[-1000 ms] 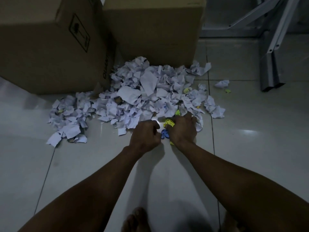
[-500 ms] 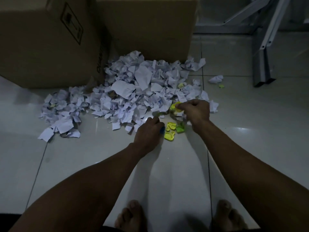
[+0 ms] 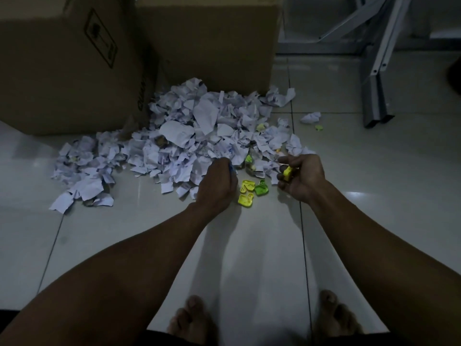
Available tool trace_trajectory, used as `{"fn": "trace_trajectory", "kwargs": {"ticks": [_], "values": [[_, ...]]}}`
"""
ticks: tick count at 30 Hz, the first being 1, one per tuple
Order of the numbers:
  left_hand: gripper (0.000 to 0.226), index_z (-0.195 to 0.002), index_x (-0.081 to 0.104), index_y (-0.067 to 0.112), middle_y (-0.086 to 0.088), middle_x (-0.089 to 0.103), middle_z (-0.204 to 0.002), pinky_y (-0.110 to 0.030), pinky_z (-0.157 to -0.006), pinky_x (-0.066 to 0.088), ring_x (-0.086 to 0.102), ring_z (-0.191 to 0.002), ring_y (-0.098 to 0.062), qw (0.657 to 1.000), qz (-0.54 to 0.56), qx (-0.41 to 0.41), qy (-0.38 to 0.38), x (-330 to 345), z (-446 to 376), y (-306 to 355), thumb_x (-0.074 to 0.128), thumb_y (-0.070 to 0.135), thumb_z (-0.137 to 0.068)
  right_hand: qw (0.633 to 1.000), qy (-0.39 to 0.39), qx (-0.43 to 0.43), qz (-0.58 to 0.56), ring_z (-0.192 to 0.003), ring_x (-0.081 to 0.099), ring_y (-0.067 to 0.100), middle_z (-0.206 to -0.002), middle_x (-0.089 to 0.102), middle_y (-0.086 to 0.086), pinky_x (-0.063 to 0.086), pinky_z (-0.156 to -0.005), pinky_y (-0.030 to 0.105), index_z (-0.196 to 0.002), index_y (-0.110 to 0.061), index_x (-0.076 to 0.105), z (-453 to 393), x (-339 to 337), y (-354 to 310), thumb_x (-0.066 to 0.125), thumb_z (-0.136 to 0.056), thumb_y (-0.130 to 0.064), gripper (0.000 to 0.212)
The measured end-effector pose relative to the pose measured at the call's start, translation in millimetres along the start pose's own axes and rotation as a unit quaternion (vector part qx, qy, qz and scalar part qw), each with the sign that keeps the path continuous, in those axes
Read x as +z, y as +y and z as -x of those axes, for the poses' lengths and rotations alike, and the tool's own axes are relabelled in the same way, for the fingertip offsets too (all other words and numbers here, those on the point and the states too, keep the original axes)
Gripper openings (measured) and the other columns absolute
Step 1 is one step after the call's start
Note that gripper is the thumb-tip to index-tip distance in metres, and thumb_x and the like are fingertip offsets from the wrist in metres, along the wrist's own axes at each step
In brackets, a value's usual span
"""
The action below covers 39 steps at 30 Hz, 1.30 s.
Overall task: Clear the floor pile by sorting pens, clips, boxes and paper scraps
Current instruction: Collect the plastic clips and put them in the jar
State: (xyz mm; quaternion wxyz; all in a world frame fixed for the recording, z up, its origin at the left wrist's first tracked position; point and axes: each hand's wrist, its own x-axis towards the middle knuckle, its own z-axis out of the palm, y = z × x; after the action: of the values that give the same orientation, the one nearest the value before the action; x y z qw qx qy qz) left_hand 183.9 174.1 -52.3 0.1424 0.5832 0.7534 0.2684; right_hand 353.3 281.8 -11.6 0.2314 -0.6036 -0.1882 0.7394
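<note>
Paper scraps (image 3: 189, 143) are seen in the head view, heaped on the tiled floor (image 3: 374, 196) against the foot of two cardboard boxes (image 3: 74, 71), with the heap trailing off to the left in smaller torn pieces. One crumpled scrap (image 3: 310, 117) is set apart to the right of the heap, and a small yellow-green bit (image 3: 318, 127) lies just beside it. A grey metal frame leg (image 3: 376, 103) is planted on the floor further right.

The left hand (image 3: 218, 183) is placed at the near edge of the heap, its fingers curled downward; a sliver of blue is glimpsed at the knuckles, but what is held cannot be told. The right hand (image 3: 300, 176) is held just above the floor, to the right of the left one, with its fingers curled round a yellow clip (image 3: 287, 172).

Between the two hands, three clips are laid on the bare floor close together: two yellow clips (image 3: 246, 192) touching or nearly touching one another, and a green clip (image 3: 261, 188) just beside them on the right. Another greenish piece (image 3: 248, 159) is lodged among the scraps just beyond them.

Bare toes (image 3: 192, 318) are seen at the bottom edge, with both forearms reaching forward over the floor.
</note>
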Motion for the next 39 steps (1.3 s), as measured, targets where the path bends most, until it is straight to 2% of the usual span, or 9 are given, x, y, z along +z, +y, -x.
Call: {"fn": "trace_trajectory", "kwargs": {"ticks": [6, 12, 16, 22, 27, 30, 32, 34, 39], "values": [[0.027, -0.089, 0.053, 0.014, -0.016, 0.060, -0.094, -0.039, -0.073, 0.042, 0.053, -0.095, -0.032, 0.992, 0.001, -0.099, -0.076, -8, -4, 24, 0.033, 0.033, -0.086, 0.961, 0.092, -0.036, 0.258, -0.041, 0.035, 0.017, -0.052, 0.042, 0.006, 0.028, -0.042, 0.019, -0.068, -0.010, 0.057, -8, -2, 18, 0.075, -0.072, -0.015, 0.019], [0.070, -0.096, 0.050, 0.017, -0.013, 0.064, -0.101, -0.038, -0.071, 0.045, 0.060, -0.092, -0.032, 0.953, -0.191, -0.098, -0.213, 4, 15, 17, 0.037, 0.083, -0.075, 0.892, 0.132, -0.180, 0.393, -0.081, 0.063, 0.018, -0.079, 0.067, -0.001, 0.047, -0.068, 0.025, -0.069, -0.021, 0.067, -2, 4, 46, 0.087, -0.061, -0.022, 0.022], [0.071, -0.119, 0.047, 0.012, -0.014, 0.061, -0.114, -0.040, -0.085, 0.044, 0.059, -0.105, -0.032, 0.937, -0.211, -0.123, -0.250, 13, 22, 26, 0.047, 0.073, -0.082, 0.865, 0.111, -0.229, 0.433, -0.097, 0.062, 0.021, -0.105, 0.067, 0.005, 0.045, -0.074, 0.025, -0.093, -0.021, 0.068, 1, 11, 51, 0.089, -0.062, -0.034, 0.040], [0.049, -0.118, 0.042, 0.011, -0.015, 0.059, -0.113, -0.037, -0.076, 0.040, 0.059, -0.103, -0.034, 0.942, -0.174, -0.150, -0.243, 14, 29, 28, 0.038, 0.054, -0.094, 0.828, 0.130, -0.217, 0.500, -0.107, 0.061, 0.026, -0.118, 0.064, 0.005, 0.048, -0.082, 0.030, -0.110, -0.025, 0.064, 3, 11, 65, 0.082, -0.068, -0.032, 0.045], [0.059, -0.111, 0.051, 0.011, -0.013, 0.058, -0.109, -0.040, -0.078, 0.040, 0.056, -0.101, -0.034, 0.947, -0.161, -0.171, -0.220, 9, 35, 12, 0.019, 0.056, -0.092, 0.816, 0.142, -0.219, 0.516, -0.100, 0.064, 0.025, -0.106, 0.067, 0.003, 0.046, -0.077, 0.027, -0.098, -0.023, 0.068, 2, 6, 74, 0.079, -0.069, -0.031, 0.032], [0.044, -0.104, 0.058, 0.009, -0.014, 0.061, -0.104, -0.040, -0.084, 0.045, 0.058, -0.102, -0.037, 0.948, -0.011, -0.258, -0.185, 3, 19, 13, 0.026, 0.039, -0.099, 0.823, 0.152, -0.223, 0.500, -0.083, 0.064, 0.022, -0.085, 0.067, 0.002, 0.042, -0.064, 0.022, -0.074, -0.022, 0.064, 2, 6, 76, 0.075, -0.070, -0.020, 0.011], [0.037, -0.077, 0.054, 0.015, -0.008, 0.054, -0.078, -0.028, -0.066, 0.045, 0.061, -0.078, -0.032, 0.896, 0.227, -0.349, -0.155, 0, 6, 21, 0.030, 0.038, -0.095, 0.865, 0.151, -0.216, 0.426, -0.067, 0.057, 0.018, -0.067, 0.060, 0.000, 0.038, -0.054, 0.022, -0.065, -0.016, 0.060, 4, 7, 76, 0.072, -0.065, -0.016, 0.012], [0.039, -0.063, 0.042, 0.018, -0.003, 0.042, -0.061, -0.017, -0.042, 0.031, 0.044, -0.046, -0.020, 0.792, 0.400, -0.448, -0.109, -5, -4, 28, 0.033, 0.040, -0.093, 0.911, 0.155, -0.200, 0.325, -0.056, 0.053, 0.019, -0.056, 0.054, 0.002, 0.041, -0.051, 0.026, -0.060, -0.007, 0.060, 8, 10, 71, 0.071, -0.060, -0.013, 0.012], [0.035, -0.059, 0.041, 0.017, -0.004, 0.040, -0.055, -0.020, -0.047, 0.017, 0.031, -0.047, -0.017, 0.676, 0.541, -0.486, -0.123, -21, -15, 19, 0.045, 0.047, -0.078, 0.972, 0.118, -0.101, 0.175, -0.051, 0.058, 0.026, -0.061, 0.064, 0.016, 0.036, -0.042, 0.024, -0.066, -0.002, 0.063, 10, 12, 48, 0.060, -0.069, 0.006, 0.009]]}}
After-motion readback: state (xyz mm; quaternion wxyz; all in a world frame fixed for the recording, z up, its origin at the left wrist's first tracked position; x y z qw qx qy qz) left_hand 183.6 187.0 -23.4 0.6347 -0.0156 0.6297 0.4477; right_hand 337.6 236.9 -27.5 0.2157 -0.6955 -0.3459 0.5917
